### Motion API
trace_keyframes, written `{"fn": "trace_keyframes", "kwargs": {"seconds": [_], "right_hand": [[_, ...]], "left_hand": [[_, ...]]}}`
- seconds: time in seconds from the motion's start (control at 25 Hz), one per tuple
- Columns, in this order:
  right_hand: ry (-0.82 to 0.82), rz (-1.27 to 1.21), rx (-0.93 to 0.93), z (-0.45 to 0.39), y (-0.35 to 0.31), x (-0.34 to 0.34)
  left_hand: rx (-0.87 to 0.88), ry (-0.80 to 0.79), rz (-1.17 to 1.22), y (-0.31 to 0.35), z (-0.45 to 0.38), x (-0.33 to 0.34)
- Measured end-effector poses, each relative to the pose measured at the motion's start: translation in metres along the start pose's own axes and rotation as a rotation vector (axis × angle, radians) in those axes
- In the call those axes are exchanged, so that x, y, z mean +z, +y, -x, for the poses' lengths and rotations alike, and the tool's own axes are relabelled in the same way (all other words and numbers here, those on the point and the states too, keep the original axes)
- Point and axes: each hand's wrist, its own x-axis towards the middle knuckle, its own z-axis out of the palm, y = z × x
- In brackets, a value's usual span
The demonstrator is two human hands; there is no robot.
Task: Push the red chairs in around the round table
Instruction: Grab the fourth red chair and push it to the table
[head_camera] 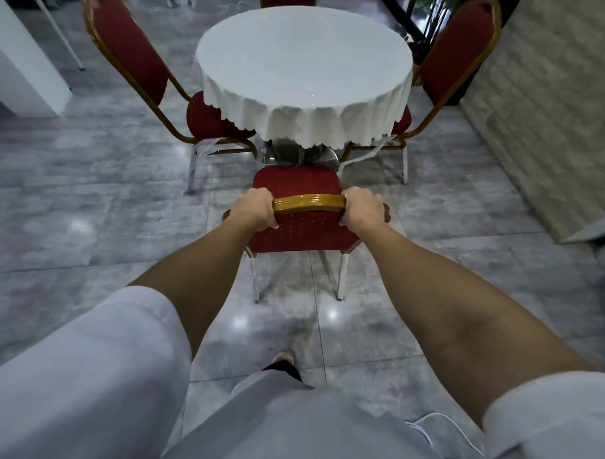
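- The floor (98, 203) is grey, glossy tile that mirrors ceiling lights; a pale textured wall (540, 108) runs along the right side, and a white panel stands at the far left.
- The round counter (302, 65) stands in the upper middle, covered by a white cloth (327, 124) with a scalloped hem hanging over its edge; a shiny metal base shows beneath.
- Four red chairs are in view: one on the left (131, 59) and one on the right (458, 55), both with seats tucked partly under the cloth, a sliver of one at the far side (288, 2), and the near chair (301, 209).
- The near chair stands just short of the counter, its seat front near the metal base and not under the cloth.
- The left hand (253, 209) and right hand (361, 209) each grip the gold top rail (309, 203) of the near chair's back, fingers curled tight around it, thumbs on the near side.
- Both forearms are bare, with white sleeves pushed up.
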Motion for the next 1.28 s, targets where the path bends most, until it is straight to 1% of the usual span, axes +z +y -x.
{"fn": "trace_keyframes", "kwargs": {"seconds": [0.16, 0.36, 0.6, 0.88, 1.28], "right_hand": [[-0.013, 0.016, 0.02, -0.028, -0.007, -0.002], [-0.03, 0.012, 0.058, -0.061, -0.014, -0.011], [-0.015, 0.003, 0.087, -0.091, -0.019, -0.016], [0.0, -0.016, 0.094, -0.122, -0.018, -0.017], [0.015, -0.018, 0.06, -0.172, -0.007, -0.022]], "left_hand": [[0.009, -0.005, -0.008, -0.003, -0.028, -0.01], [0.072, -0.004, -0.02, -0.003, -0.06, -0.026], [0.104, -0.003, -0.01, -0.002, -0.093, -0.038], [0.097, 0.009, -0.004, 0.004, -0.123, -0.047], [0.029, 0.02, -0.009, 0.021, -0.163, -0.056]]}}
